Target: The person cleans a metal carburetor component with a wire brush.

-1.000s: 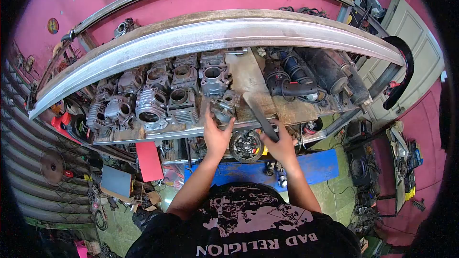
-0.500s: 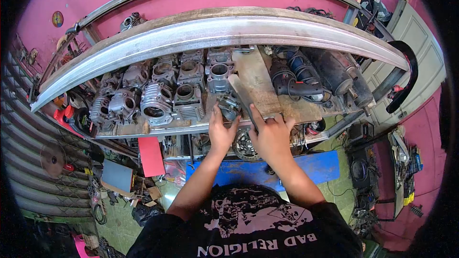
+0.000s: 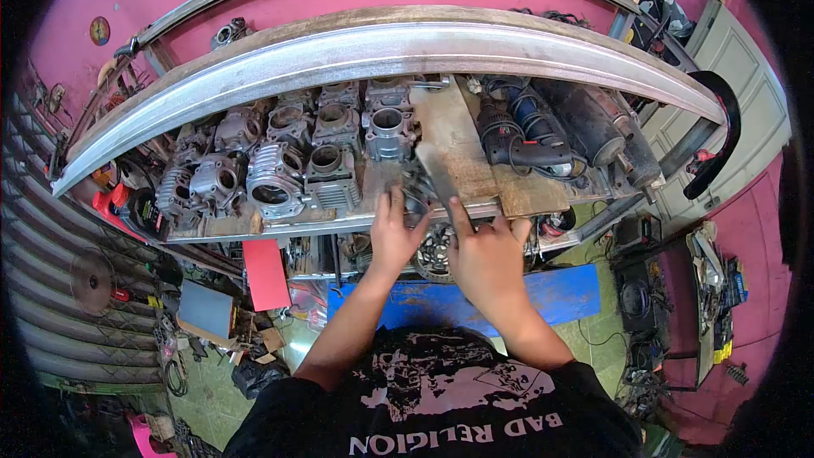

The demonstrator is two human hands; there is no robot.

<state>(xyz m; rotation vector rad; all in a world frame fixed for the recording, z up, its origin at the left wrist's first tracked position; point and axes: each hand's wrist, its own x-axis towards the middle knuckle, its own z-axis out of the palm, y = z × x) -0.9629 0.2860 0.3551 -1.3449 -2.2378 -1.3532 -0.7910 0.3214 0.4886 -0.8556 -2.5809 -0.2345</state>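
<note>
My right hand (image 3: 492, 259) is wrapped round a long, flat grey metal tool (image 3: 438, 176), its index finger stretched along it. The tool slants up and left, its far end over the wooden shelf board. My left hand (image 3: 395, 233) holds a small dark metal engine part (image 3: 412, 187) at the shelf's front edge, with fingers on its left and thumb at its near side. Motion blurs the part, and the tool lies close along its right side. Just behind it an engine cylinder (image 3: 390, 137) stands upright.
Several engine cylinders (image 3: 274, 189) crowd the shelf to the left. A power drill (image 3: 530, 153) and a dark exhaust-like canister (image 3: 581, 123) lie to the right. A metal rail (image 3: 398, 55) crosses above the shelf. Below are a brake disc (image 3: 434, 254) and a blue board (image 3: 551, 297).
The flat tool and my right hand have shifted slightly down and right. The small engine part, sharper before, is now blurred. My left hand stays on it.
</note>
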